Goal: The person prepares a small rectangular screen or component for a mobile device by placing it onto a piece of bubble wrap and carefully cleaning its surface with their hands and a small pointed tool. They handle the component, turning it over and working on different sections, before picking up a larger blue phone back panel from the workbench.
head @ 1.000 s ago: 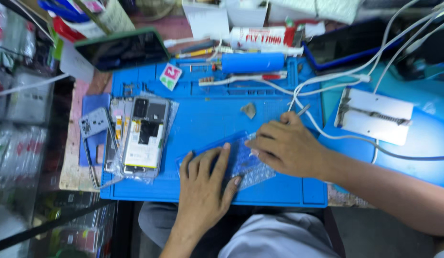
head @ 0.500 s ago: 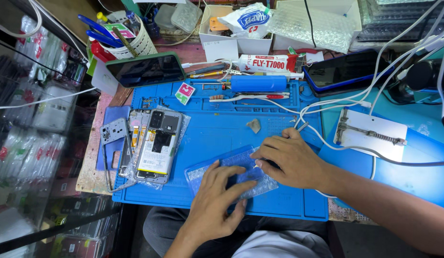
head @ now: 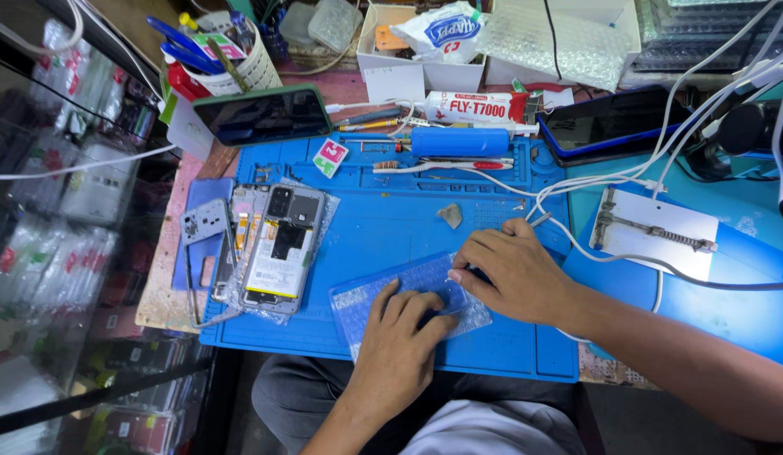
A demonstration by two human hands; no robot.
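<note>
Bubble-wrap pouch point(head: 408, 299) is pressed flat on the blue mat point(head: 391, 227) by the left hand point(head: 400, 345); its edge is pinched by the right hand point(head: 509, 274); the opened phone point(head: 282, 248) lies untouched, well apart.

Under the left hand point(head: 400, 341) a clear bubble-patterned pouch point(head: 408, 299) is showing bright blue, the mat point(head: 383, 227) matching; beyond the right hand point(head: 513, 274), white cables point(head: 593, 181).

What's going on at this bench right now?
A person sits at a blue repair mat with both hands on a flat item wrapped in bubble wrap near its front edge. The left hand presses down on it, while the right hand works at its far end with the fingertips. To the left on the mat lies an opened phone with its insides exposed, in a clear bag. A glue tube lies behind the mat.
</note>
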